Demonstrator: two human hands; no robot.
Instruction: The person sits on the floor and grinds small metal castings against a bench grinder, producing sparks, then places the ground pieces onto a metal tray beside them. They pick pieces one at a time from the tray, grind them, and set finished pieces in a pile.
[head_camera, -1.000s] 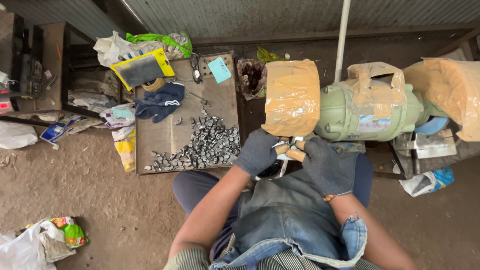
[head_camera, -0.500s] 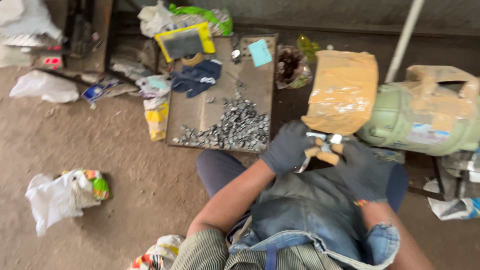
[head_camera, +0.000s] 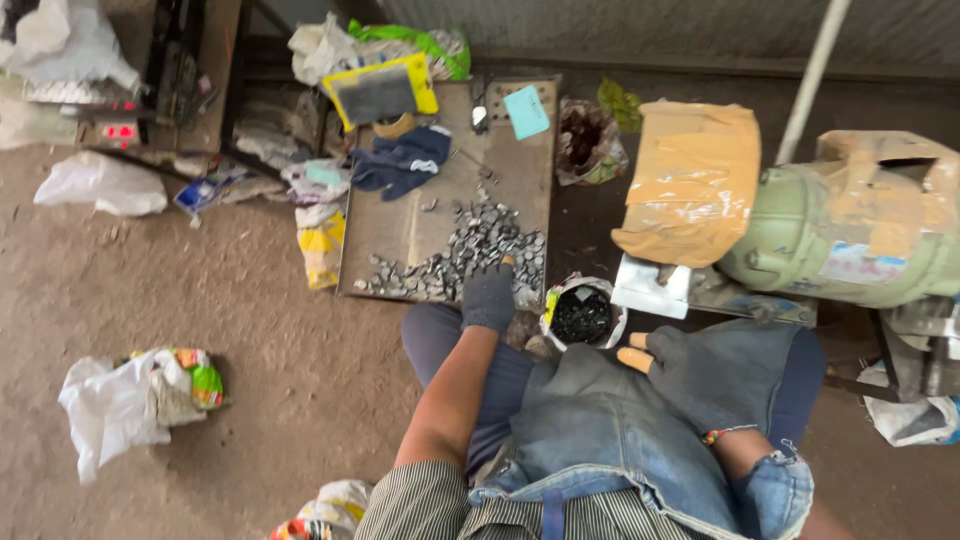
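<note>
My left hand (head_camera: 488, 296), in a dark glove, reaches down to the near edge of a pile of small grey metal parts (head_camera: 470, 250) on a flat brown tray (head_camera: 400, 225). Its fingers curl over the parts, and whether it grips any is hidden. My right hand (head_camera: 700, 368), in a grey glove with orange fingertips, lies flat on the denim apron (head_camera: 600, 430) over my lap and holds nothing. Between the two hands stands a small open bag of dark parts (head_camera: 582, 315).
A green motor-like machine (head_camera: 850, 240) with a tape-wrapped cover (head_camera: 690, 180) sits at the right, behind a white pole (head_camera: 810, 70). Blue gloves (head_camera: 400, 160), a yellow-edged pad (head_camera: 380, 90) and a teal card (head_camera: 526, 110) lie at the tray's far end. Plastic bags (head_camera: 120, 400) litter the dirt floor.
Both hands were together by the machine around a small piece. The left hand has since moved out to the pile of parts, and the right hand has dropped to my lap.
</note>
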